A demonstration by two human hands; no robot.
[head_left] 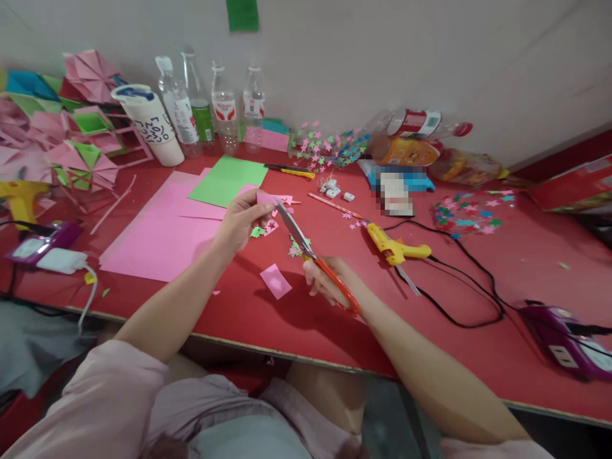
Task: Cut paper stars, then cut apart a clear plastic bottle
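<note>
My left hand pinches a small piece of pink paper above the red table. In my right hand are scissors with red-orange handles; their blades point up and left, and the tips are at the pink piece. Whether the blades grip the paper I cannot tell. Just below lies a pink paper rectangle. Small green scraps and a pile of little paper stars lie under the scissors. Pink sheets and a green sheet are left of my hands.
A yellow glue gun with a black cord lies to the right, near a purple power strip. Several bottles and a white cup stand along the wall. A yellow-black cutter and bags of stars lie farther back.
</note>
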